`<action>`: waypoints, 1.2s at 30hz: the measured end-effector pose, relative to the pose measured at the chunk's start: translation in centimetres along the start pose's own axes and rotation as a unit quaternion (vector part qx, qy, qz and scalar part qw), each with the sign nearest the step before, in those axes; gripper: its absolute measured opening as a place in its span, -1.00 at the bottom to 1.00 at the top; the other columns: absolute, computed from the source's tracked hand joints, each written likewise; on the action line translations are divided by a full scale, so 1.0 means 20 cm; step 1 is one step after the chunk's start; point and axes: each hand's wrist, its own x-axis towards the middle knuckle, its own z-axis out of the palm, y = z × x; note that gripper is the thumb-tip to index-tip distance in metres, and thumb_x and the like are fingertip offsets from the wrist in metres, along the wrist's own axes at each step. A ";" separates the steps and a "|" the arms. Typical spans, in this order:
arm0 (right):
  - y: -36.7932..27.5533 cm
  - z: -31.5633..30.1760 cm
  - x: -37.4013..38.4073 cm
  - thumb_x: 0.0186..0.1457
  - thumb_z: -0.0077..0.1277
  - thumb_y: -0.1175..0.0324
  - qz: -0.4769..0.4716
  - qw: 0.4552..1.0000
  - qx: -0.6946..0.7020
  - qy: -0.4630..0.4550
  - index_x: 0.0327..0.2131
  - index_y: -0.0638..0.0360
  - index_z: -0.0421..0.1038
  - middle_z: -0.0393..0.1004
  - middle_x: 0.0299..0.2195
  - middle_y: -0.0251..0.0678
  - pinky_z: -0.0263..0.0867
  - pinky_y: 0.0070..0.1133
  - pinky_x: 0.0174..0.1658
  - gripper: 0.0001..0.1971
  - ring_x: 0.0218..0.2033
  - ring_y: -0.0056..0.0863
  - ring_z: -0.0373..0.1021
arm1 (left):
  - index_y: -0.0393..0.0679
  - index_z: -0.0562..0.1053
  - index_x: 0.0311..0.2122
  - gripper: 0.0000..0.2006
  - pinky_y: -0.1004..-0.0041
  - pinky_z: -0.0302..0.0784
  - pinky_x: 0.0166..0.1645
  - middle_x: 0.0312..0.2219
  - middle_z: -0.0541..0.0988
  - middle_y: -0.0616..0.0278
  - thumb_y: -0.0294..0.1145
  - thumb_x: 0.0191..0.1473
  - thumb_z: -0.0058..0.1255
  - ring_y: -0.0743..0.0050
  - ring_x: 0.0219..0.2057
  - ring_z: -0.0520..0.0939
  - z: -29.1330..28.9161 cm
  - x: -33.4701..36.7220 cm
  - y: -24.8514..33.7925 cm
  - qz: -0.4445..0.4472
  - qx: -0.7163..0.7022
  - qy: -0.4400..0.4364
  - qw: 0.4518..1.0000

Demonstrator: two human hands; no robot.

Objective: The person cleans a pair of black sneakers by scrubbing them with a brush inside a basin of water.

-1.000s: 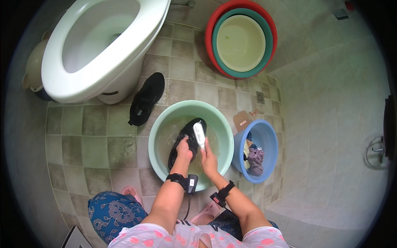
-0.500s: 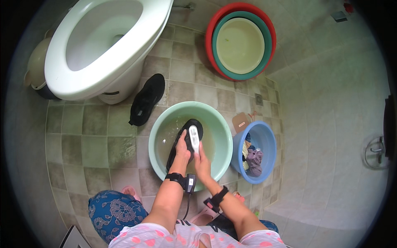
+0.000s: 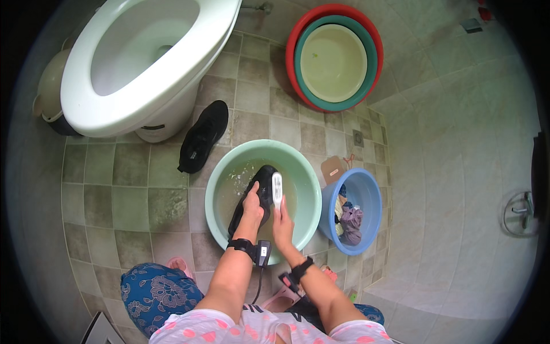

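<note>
A black shoe (image 3: 264, 178) lies tilted in the pale green basin (image 3: 310, 198), over cloudy water with some suds. Closed round its side, my left hand (image 3: 252, 207) holds the shoe by the near half. My right hand (image 3: 282, 226) grips the handle of a white scrub brush (image 3: 277, 186). The brush's head is at the shoe's right edge; its bristles are hidden, and I cannot tell whether they touch. A second black shoe (image 3: 203, 136) rests on the tiles, left of the basin and beyond it.
Right of the basin stands a blue bucket (image 3: 375, 212) with clothes (image 3: 351, 223) in it. Behind that lies a brown flat piece (image 3: 332, 170). Nested red, green and cream basins (image 3: 290, 57) sit at the back, with a toilet (image 3: 80, 109) at the back left. A floor drain (image 3: 358, 138) is near the wall.
The brush has shifted from on top of the shoe to its right edge, and my right hand has moved slightly right with it. My left hand keeps its hold on the shoe.
</note>
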 end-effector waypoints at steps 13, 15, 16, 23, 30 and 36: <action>0.09 0.08 -0.10 0.17 -0.17 0.38 -0.033 0.999 0.023 0.022 0.17 0.20 0.08 0.30 0.03 0.02 0.15 -0.57 0.05 -0.52 0.06 -0.34 0.27 | -0.25 0.44 -0.16 -0.67 0.16 0.56 -0.22 -0.29 0.57 0.07 -0.23 0.04 0.04 0.14 -0.34 0.61 -0.08 0.10 0.04 -0.050 -0.005 0.015 0.999; 0.06 0.04 -0.01 0.17 -0.17 0.37 -0.025 0.998 0.018 0.051 0.16 0.21 0.08 0.33 0.00 0.02 0.18 -0.57 0.02 -0.52 0.02 -0.35 0.31 | -0.25 0.44 -0.15 -0.66 0.16 0.56 -0.22 -0.29 0.56 0.06 -0.23 0.04 0.04 0.13 -0.34 0.61 -0.07 0.07 0.01 -0.074 0.001 -0.008 0.997; -0.02 0.01 0.10 0.17 -0.16 0.37 0.017 1.000 0.021 0.004 0.16 0.22 0.09 0.37 -0.04 0.01 0.22 -0.57 -0.03 -0.53 -0.04 -0.37 0.35 | -0.25 0.44 -0.15 -0.66 0.17 0.56 -0.22 -0.29 0.56 0.06 -0.23 0.04 0.04 0.13 -0.33 0.61 -0.09 0.07 0.03 -0.082 -0.003 -0.023 0.996; -0.07 0.05 0.12 0.18 -0.16 0.35 0.011 0.999 0.046 -0.001 0.15 0.21 0.12 0.38 -0.03 0.00 0.21 -0.58 -0.01 -0.54 -0.02 -0.38 0.35 | -0.21 0.45 -0.14 -0.67 0.20 0.56 -0.23 -0.31 0.57 0.08 -0.23 0.03 0.04 0.14 -0.35 0.61 -0.15 0.15 0.10 -0.071 -0.039 -0.025 0.996; 0.02 0.05 0.04 0.18 -0.17 0.35 -0.026 0.998 0.052 0.020 0.15 0.31 0.07 0.33 0.02 -0.01 0.16 -0.58 0.05 -0.51 0.03 -0.40 0.30 | -0.21 0.49 -0.23 -0.70 0.27 0.58 -0.28 -0.37 0.59 0.12 -0.20 0.03 0.01 0.20 -0.41 0.62 -0.09 0.06 0.07 -0.083 -0.026 -0.042 0.995; -0.13 0.04 0.23 0.17 -0.15 0.37 0.013 0.996 0.090 -0.001 0.16 0.25 0.09 0.42 -0.10 0.01 0.21 -0.55 -0.02 -0.52 -0.07 -0.41 0.35 | -0.21 0.47 -0.20 -0.68 0.23 0.56 -0.26 -0.38 0.59 0.13 -0.17 0.05 0.00 0.18 -0.41 0.61 -0.09 0.07 0.06 -0.094 -0.014 -0.033 0.995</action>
